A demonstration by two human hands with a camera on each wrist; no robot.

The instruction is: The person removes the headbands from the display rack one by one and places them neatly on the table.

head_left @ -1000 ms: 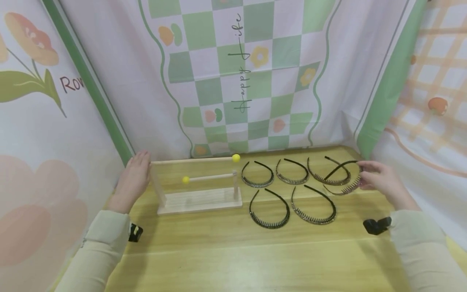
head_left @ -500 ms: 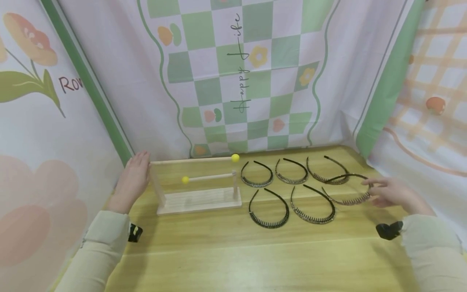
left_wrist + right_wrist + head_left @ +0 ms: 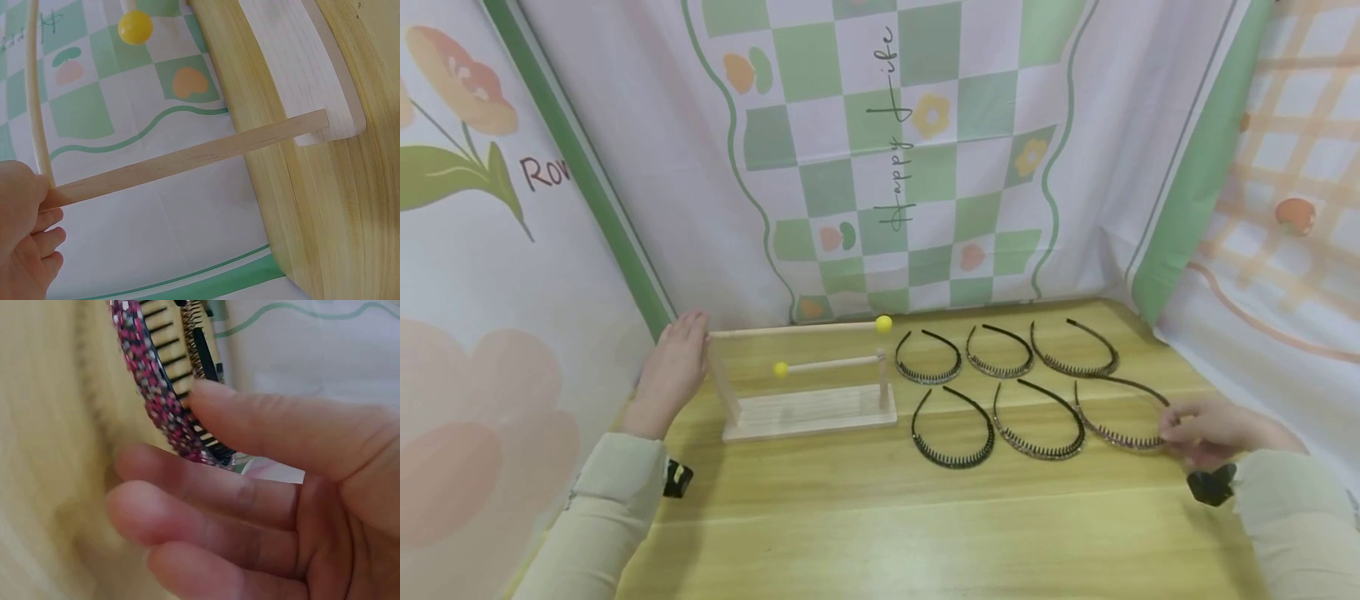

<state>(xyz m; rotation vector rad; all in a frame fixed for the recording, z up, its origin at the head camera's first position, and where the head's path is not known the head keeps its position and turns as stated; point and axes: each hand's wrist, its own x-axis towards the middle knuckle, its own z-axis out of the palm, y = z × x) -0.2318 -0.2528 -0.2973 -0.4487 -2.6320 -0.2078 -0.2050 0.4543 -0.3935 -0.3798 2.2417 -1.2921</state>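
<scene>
My right hand (image 3: 1221,429) holds the right side of a toothed headband (image 3: 1122,439) low over the table at the front right. In the right wrist view this headband (image 3: 153,394) shows pink and silver rhinestones and black teeth, with the thumb against its inner side and the other fingers below. At the left, my left hand (image 3: 668,375) grips the top of the tall post of a wooden stand (image 3: 808,417). In the left wrist view, the fingers curl at the post's upper end (image 3: 169,165). The stand has two rods tipped with yellow balls (image 3: 883,324).
Several other dark headbands (image 3: 953,461) lie in two rows on the wooden table (image 3: 880,533), right of the stand. The held one nearly touches the headband (image 3: 1078,369) behind it. Printed curtains (image 3: 955,167) hang along the back and both sides.
My right hand has brought the headband down and forward, from over the back-right headband to the right end of the front row. The left hand stays on the stand.
</scene>
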